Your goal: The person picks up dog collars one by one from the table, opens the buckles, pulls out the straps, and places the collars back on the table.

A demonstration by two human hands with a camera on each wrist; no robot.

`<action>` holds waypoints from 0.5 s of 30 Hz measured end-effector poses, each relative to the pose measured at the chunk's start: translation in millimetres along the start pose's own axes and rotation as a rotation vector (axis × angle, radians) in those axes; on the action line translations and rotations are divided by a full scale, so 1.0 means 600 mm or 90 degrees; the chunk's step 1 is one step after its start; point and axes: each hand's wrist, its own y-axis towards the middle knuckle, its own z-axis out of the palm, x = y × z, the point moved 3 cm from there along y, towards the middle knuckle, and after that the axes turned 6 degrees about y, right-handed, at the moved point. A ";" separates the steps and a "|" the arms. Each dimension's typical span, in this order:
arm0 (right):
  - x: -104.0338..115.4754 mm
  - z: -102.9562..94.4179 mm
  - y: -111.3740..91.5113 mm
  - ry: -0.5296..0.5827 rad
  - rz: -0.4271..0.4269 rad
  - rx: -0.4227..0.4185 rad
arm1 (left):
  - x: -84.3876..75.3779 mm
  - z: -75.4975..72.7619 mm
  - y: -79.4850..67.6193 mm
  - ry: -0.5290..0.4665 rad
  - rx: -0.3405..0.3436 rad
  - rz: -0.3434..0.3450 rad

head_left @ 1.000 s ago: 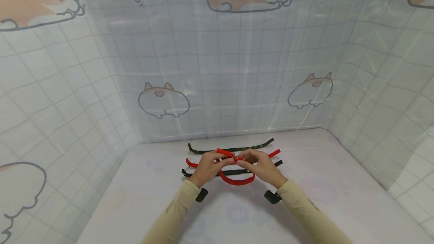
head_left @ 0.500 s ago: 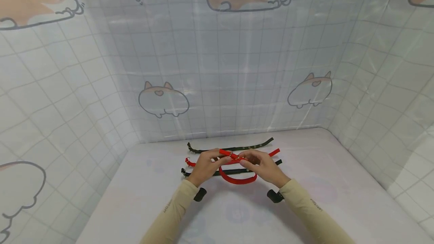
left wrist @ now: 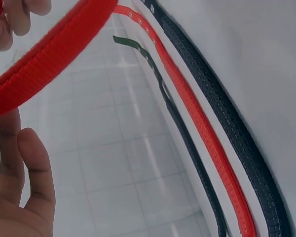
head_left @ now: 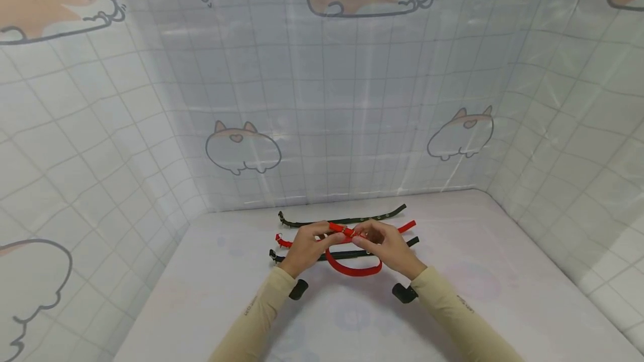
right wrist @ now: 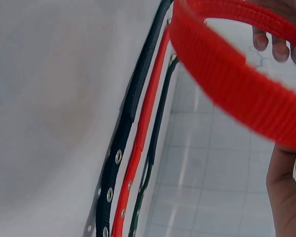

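Both hands hold a red collar [head_left: 354, 271] above the table, bent into a loop that hangs below them. The left hand [head_left: 308, 247] pinches it near the buckle, where a short red end sticks up past the fingers. Against it, the right hand [head_left: 389, 246] pinches the other side of the metal buckle. How far the strap passes through the buckle is hidden by the fingers. The loop's padded band crosses the left wrist view, and the right wrist view shows the red band [right wrist: 237, 84] up close. Beneath the hands lies a second red collar [head_left: 407, 227], stretched out.
A dark green collar [head_left: 372, 218] lies straight behind the red one, and a black collar [head_left: 342, 256] lies in front. All have metal eyelets and buckles at the left ends. The white table [head_left: 347, 323] meets a tile-patterned sheet [head_left: 342, 99] at the back and sides.
The red end above the left fingers shows shorter and has shifted slightly right toward the right hand. The loop looks a little wider on the right. Both hands stay almost in place.
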 end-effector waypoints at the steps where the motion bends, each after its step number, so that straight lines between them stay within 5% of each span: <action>1: 0.000 -0.001 0.000 0.004 -0.001 0.005 | 0.000 -0.001 0.000 0.001 -0.001 0.002; 15: 0.006 0.000 0.002 0.026 0.041 0.009 | -0.002 0.005 0.000 0.014 0.016 -0.014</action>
